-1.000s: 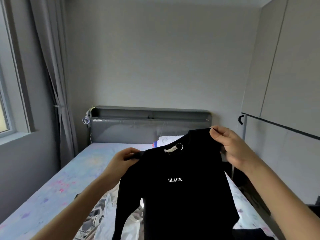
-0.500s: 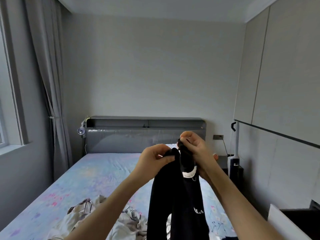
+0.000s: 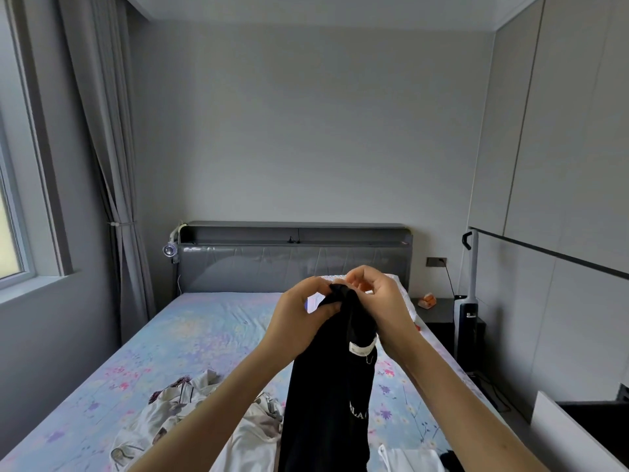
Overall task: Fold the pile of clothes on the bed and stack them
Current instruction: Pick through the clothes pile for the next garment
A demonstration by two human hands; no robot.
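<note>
- While it hangs doubled lengthwise over the near end of the bed (image 3: 204, 335), the black shirt (image 3: 326, 403) is held up by its bunched top.
- Left hand (image 3: 303, 318): thumb and curled fingers pinch that top.
- Right hand (image 3: 384, 311): fingertips nip the same bunch, just beside the left hand.
- Pale crumpled clothes (image 3: 190, 413) lie toward the bed's near-left corner, beneath the left forearm.
- Headboard (image 3: 292, 264) stands at the far edge.
</note>
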